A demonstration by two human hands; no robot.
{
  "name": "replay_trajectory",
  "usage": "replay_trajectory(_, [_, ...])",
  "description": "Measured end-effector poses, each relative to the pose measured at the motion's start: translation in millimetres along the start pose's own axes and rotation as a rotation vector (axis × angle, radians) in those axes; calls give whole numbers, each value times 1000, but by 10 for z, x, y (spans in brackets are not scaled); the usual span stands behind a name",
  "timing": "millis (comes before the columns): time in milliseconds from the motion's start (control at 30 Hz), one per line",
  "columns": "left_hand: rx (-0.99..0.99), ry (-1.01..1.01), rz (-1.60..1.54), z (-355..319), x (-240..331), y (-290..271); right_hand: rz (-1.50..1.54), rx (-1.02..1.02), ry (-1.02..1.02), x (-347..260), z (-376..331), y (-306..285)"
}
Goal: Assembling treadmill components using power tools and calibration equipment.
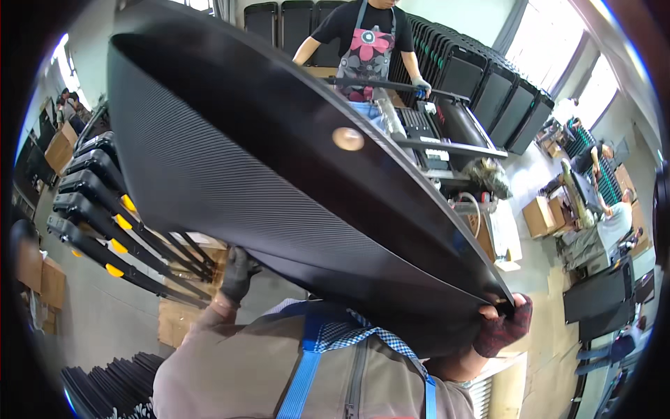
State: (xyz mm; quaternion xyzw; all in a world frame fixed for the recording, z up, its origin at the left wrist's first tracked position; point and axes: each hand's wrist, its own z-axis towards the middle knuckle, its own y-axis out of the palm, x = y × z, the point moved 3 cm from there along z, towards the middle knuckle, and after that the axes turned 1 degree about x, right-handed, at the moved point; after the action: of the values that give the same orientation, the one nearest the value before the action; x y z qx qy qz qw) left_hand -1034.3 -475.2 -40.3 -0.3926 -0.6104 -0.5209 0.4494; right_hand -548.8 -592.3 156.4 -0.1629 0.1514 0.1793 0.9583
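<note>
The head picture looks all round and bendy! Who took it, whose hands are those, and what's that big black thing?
A camera worn on a person's head took it, looking down. Its fisheye lens makes straight edges look bent. There is no robot: both lower hands are that person's own. The left hand, in a dark glove, is at the lower edge of a big black panel with fine ridges. The right hand, in a dark red glove with bare fingertips, grips the panel's right end. I can't tell what the panel is for. Beyond it, a co-worker in a flowery apron stands at a black frame.
</note>
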Motion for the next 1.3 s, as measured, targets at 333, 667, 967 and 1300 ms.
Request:
replay_trajectory(333, [-183,298,381,2315,-37,1562,-138,89,-86,1296,1170,615])
replay_trajectory(667, [-116,-175,-391,3385,-166,3676,-209,-150,-214,3271,3938,2200])
replay_trajectory(967, [220,-443,-339,3420,-284,4409,-88,-614,-169,4517,5149,5232])
replay_trajectory(1300, [274,-296,-77,3354,-780,4353,-154,-1033,-392,5032,4150,7655])
